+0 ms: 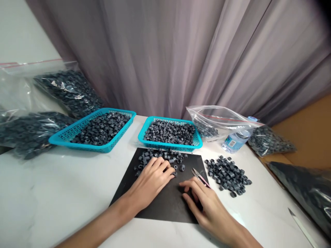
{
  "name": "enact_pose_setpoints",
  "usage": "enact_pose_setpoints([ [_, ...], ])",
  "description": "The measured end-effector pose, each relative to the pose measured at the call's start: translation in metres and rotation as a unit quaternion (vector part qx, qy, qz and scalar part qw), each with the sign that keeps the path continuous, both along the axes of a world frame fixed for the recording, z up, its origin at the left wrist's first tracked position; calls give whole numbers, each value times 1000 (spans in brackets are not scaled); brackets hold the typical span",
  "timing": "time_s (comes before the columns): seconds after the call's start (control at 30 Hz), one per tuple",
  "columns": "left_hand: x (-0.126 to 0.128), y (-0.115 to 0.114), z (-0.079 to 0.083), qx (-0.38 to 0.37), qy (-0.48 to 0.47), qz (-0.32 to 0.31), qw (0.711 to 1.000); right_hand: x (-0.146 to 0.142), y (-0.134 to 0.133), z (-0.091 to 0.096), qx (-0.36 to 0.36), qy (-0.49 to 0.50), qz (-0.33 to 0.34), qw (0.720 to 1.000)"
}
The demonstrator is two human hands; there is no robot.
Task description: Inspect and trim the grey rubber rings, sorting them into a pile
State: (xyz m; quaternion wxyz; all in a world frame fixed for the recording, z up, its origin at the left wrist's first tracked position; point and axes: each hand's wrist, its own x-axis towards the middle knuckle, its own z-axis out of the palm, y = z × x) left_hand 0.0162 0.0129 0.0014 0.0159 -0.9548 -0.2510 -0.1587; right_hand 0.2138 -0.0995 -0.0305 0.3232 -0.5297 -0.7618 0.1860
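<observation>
My left hand point(152, 179) lies on a black mat point(165, 203), fingers stretched flat, with the fingertips touching a scatter of small dark grey rings point(165, 157) at the mat's far edge. My right hand point(204, 203) rests on the mat's right side, fingers curled, holding pink tweezers point(200, 176) that point up and left. A separate heap of the same grey rings point(227, 174) lies on the white table just right of the mat.
Two turquoise baskets point(64, 137) point(141, 136) of grey rings stand behind the mat. Clear bags of rings lie at the left point(33, 131) and right point(217, 120), with a water bottle point(236, 139). A blade tip point(297, 220) shows at lower right. A curtain hangs behind.
</observation>
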Motion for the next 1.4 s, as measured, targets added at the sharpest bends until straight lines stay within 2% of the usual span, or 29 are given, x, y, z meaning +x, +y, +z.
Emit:
enact_pose_setpoints([
  [0.13, -5, -2, 1, -94, -59, -8, 994, 0, -1, 0, 17, -16, -21, 999],
  [0.27, -6, -4, 1, -190, -108, -34, 975, 2, -1, 2, 34, -89, -5, 995],
  [0.47, -8, -3, 0, -244, -85, -32, 966, 1, 2, 6, 17, -168, 18, 985],
  [0.63, -8, 1, 5, -276, -98, -19, 956, 1, 3, 6, 22, -155, 18, 988],
  [0.83, -6, 2, 12, -375, -135, -5, 917, 6, 0, 4, 27, -63, 1, 998],
  [1.0, -2, 0, 7, -390, -113, -34, 913, 7, 0, 1, 22, -3, -8, 1000],
  [1.17, -5, 2, 3, -389, -102, -86, 911, 7, -1, -1, -14, 16, -21, 1000],
  [1.4, -1, 1, 0, -386, -119, -60, 913, 8, -2, -1, -33, 29, -27, 999],
])
